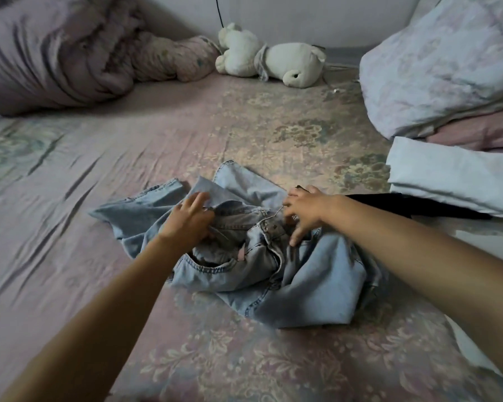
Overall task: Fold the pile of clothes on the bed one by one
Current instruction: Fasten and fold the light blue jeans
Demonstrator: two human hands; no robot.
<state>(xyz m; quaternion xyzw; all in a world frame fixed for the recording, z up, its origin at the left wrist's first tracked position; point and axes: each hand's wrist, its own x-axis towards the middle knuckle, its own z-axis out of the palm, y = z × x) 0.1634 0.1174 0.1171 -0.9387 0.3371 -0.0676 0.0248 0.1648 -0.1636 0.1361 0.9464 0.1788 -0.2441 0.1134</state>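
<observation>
A crumpled pair of light blue jeans [308, 285] lies in a heap in the middle of the bed, waistband and button fly facing up. My left hand [190, 220] rests on the left part of the waistband, fingers spread and pressing into the denim. My right hand [304, 213] is at the right part of the waistband near the button, fingers curled down into the fabric. Whether either hand has pinched the cloth is hard to tell. A folded pale blue garment [447, 181] lies at the right, with a black garment [424, 206] under its near edge.
The bed sheet [128, 175] is pink with a floral print. A rolled lilac quilt [55, 53] lies at the back left, a white plush bear [273, 58] at the back middle, and a pale floral pillow [442, 65] at the back right.
</observation>
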